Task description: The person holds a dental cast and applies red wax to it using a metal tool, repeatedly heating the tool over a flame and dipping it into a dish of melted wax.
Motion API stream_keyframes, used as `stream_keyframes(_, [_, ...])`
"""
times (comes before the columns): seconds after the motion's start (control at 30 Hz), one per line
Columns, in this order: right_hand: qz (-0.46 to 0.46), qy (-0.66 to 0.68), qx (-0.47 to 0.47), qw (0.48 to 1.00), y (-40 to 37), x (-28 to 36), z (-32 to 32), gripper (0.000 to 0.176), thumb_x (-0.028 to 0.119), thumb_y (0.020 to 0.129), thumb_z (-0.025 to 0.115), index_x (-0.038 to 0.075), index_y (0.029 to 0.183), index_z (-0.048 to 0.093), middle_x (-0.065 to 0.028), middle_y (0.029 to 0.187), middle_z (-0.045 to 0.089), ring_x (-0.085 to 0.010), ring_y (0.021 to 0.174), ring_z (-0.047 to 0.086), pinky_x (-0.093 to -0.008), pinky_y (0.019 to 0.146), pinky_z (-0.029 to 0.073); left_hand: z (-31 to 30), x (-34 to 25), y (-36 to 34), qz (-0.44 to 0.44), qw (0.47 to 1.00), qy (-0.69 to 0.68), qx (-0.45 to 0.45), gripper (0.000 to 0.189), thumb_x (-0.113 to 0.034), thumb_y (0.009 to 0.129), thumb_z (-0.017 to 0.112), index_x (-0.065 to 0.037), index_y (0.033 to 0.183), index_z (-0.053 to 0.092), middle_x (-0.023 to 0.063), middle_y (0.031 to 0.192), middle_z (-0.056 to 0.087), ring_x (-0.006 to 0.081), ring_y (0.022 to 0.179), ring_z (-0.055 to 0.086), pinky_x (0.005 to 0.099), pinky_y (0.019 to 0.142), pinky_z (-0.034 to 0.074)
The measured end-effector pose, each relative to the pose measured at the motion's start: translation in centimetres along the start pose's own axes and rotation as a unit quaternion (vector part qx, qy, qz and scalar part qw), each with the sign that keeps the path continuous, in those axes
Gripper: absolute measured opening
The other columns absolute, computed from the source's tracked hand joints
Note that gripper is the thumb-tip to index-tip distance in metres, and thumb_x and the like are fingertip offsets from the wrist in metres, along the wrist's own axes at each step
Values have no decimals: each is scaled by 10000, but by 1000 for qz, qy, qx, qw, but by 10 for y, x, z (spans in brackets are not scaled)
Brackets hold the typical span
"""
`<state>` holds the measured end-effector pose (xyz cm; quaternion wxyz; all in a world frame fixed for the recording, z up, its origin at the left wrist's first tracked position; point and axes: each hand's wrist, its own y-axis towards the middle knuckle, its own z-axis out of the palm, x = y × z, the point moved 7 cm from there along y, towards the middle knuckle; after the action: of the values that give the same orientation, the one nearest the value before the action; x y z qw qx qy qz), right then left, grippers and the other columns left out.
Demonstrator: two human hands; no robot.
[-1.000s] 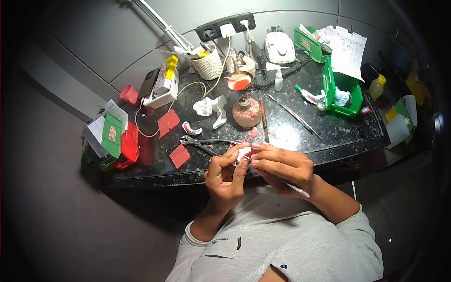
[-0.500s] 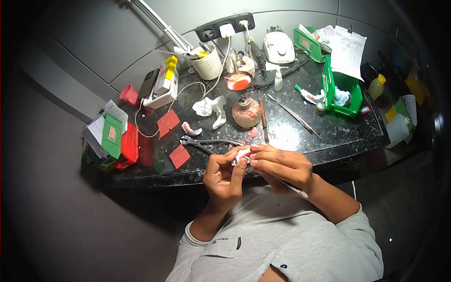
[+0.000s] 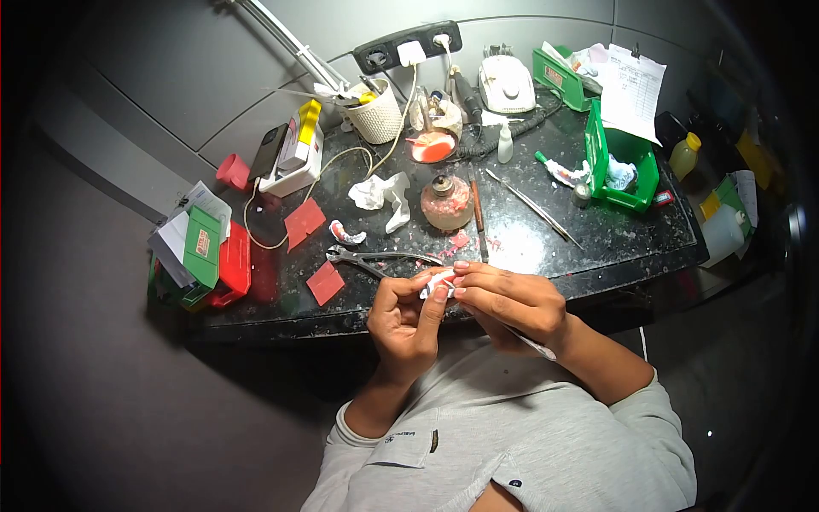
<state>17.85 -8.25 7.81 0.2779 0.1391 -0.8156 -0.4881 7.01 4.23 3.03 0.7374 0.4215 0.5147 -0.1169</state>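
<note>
Near the desk's front edge, my left hand (image 3: 408,328) is closed around a small white dental model (image 3: 438,284) with pinkish-red wax on it. My right hand (image 3: 516,303) is closed on a slim metal wax carver (image 3: 536,345), whose handle end sticks out below the palm. The carver's working tip reaches the model but is mostly covered by my fingers. Right-hand fingertips also touch the model's side. Just beyond my hands lie metal pliers (image 3: 384,256) and a brown-handled wax knife (image 3: 478,209).
A glass spirit lamp (image 3: 447,205) stands mid-desk. Red wax sheets (image 3: 324,283), another dental arch piece (image 3: 347,233) and crumpled tissue (image 3: 380,196) lie leftward. A metal instrument (image 3: 533,207) lies right, near a green bin (image 3: 636,200). A red bin (image 3: 236,269) stands far left.
Both hands have shifted very slightly, with the model tilted a touch and a little more of its wax showing. Everything on the desk stays where it was.
</note>
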Motion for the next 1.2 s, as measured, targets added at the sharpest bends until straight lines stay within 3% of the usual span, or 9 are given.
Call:
stream_keyframes(0.27, [25, 18, -3, 1000, -1, -3, -1, 227, -97, 808, 767, -69, 1027, 714, -204, 1009, 740, -339, 997, 754, -399, 874, 632, 0, -1, 0, 15, 999, 35, 1, 150, 94, 960, 633, 57, 1080, 551, 244, 1153, 706, 165, 1004, 702, 258, 840, 583])
stream_keyframes(0.33, [39, 23, -7, 999, -3, -4, -2, 250, -99, 808, 764, -73, 1049, 703, -208, 1028, 732, -335, 1006, 750, -399, 885, 631, 1, -4, 1, 36, 996, 76, 20, 151, 89, 974, 599, 51, 1103, 530, 241, 1132, 691, 212, 1014, 715, 307, 877, 617])
stream_keyframes(0.47, [50, 30, -14, 998, 0, -5, -4, 216, -94, 826, 759, -57, 1034, 713, -204, 1033, 744, -334, 1031, 750, -386, 855, 636, 1, 0, 1, 22, 999, 48, 12, 153, 86, 972, 608, 46, 1102, 537, 234, 1124, 696, 204, 1012, 713, 301, 870, 611])
stream_keyframes(0.53, [41, 36, -11, 998, 0, -5, -2, 219, -92, 827, 761, -53, 1037, 714, -201, 1032, 744, -331, 1030, 750, -386, 854, 637, 1, -2, 2, 21, 1000, 15, 0, 153, 95, 954, 642, 54, 1074, 556, 247, 1155, 708, 153, 981, 702, 251, 824, 576])
stream_keyframes(0.73, [15, 29, 10, 999, -2, -7, 1, 235, -77, 815, 781, -51, 1040, 716, -198, 1025, 744, -334, 1018, 752, -391, 865, 635, -2, 1, 1, 11, 999, 38, 6, 175, 97, 959, 635, 44, 1104, 553, 228, 1157, 709, 132, 970, 692, 229, 791, 563])
stream_keyframes(0.87, [21, 23, 19, 999, -3, -8, 2, 237, -76, 809, 785, -52, 1035, 716, -201, 1021, 741, -335, 1006, 753, -393, 866, 635, -2, 3, 1, 3, 1000, 17, 3, 180, 94, 962, 634, 45, 1115, 553, 215, 1146, 712, 134, 976, 692, 233, 795, 565])
stream_keyframes(1.0, [14, -2, 20, 1000, -4, -5, 2, 244, -82, 808, 779, -56, 1041, 711, -208, 1026, 738, -337, 1008, 752, -395, 862, 636, -2, 5, 2, -4, 1000, 18, -4, 144, 69, 976, 621, 50, 1100, 550, 222, 1109, 706, 194, 987, 719, 296, 850, 620])
stream_keyframes(1.07, [-3, -18, 43, 999, -8, -4, 5, 281, 14, 831, 754, -77, 1088, 684, -227, 1103, 711, -352, 1059, 731, -398, 871, 638, -3, 5, 1, -7, 1000, 15, -10, 141, 63, 977, 624, 52, 1099, 553, 221, 1108, 707, 194, 979, 720, 296, 849, 619])
stream_keyframes(1.2, [-9, -27, 40, 999, -10, -5, 8, 279, 21, 831, 753, -86, 1077, 679, -233, 1112, 706, -353, 1055, 732, -391, 866, 640, -4, 6, 2, -21, 1000, 21, -8, 137, 56, 982, 623, 54, 1102, 557, 216, 1092, 711, 190, 971, 719, 297, 837, 619])
